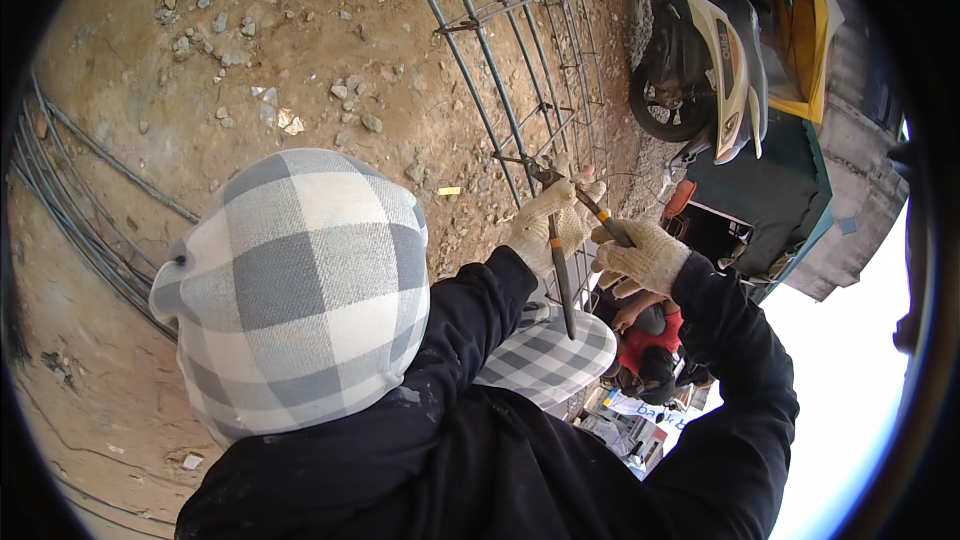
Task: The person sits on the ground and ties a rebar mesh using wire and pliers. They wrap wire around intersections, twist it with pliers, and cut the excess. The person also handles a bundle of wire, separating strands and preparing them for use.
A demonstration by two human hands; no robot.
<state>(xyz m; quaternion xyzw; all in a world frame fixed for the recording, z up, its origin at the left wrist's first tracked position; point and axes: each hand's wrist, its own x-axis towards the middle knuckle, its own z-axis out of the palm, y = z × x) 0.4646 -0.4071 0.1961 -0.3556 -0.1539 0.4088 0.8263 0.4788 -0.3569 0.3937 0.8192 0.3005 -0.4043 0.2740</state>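
A pair of pincers [564,283] with black and orange handles is spread wide, its head up against a steel rebar cage [478,18]. My right hand [645,255], in a cream knit glove, has thumb and forefinger on one handle while its lower fingers are partly loose. The other handle hangs free across my left hand [555,223], which wears the same kind of glove. That hand is curled at the cage close to the pincers' head; what its fingers hold is hidden. Long bars and square stirrups make up the cage.
My checked-trouser knees [300,280] rise at left and centre. Loose rods [90,230] lie at far left on stony dirt [330,50]. A motorbike [715,70] stands at upper right, near a dark green tarp-like cover [765,180]. Another person in red [655,340] is beyond my right hand.
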